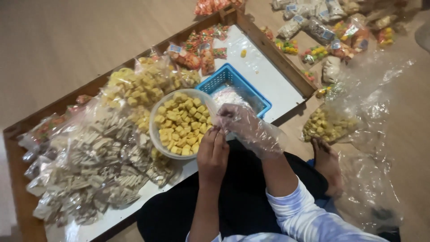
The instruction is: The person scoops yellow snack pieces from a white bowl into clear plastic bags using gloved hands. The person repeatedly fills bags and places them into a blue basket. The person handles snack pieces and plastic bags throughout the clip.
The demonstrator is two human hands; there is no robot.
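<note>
**Inspector:** Nearest the lens is the person's lap in dark cloth (233, 201), with a pale sleeve (309, 219) on the right forearm. What do the hands show?

**Assistant:** The left hand (212, 154) is bare. Its fingers (214, 134) are pressed together and pinch the edge of a thin clear plastic glove (255, 132). The right hand (239, 121) sits inside that glove; its fingers (228, 113) are loosely curled, and whether they grip anything cannot be told through the film.

**Inspector:** Position of the glove?

**Assistant:** It covers the right hand down to the wrist, its loose cuff bunched just right of the left fingertips.

**Inspector:** What lies about the fingers?

**Assistant:** Just left of them stands a round clear bowl (154, 134) filled with yellow cube snacks (183, 123). Directly beyond them is a blue plastic basket (251, 87) holding something pale. Further left lie heaped clear bags of pale stick snacks (98, 166), and beyond the bowl, bags of yellow snacks (139, 85). All rest on a wooden-framed tray (273, 51) with a white surface.

**Inspector:** To the right?

**Assistant:** A bare foot (327, 163) rests on the floor, with an open bag of yellow cubes (327, 125) just beyond it. Small packets of coloured sweets (322, 31) lie well beyond, outside the tray.
</note>
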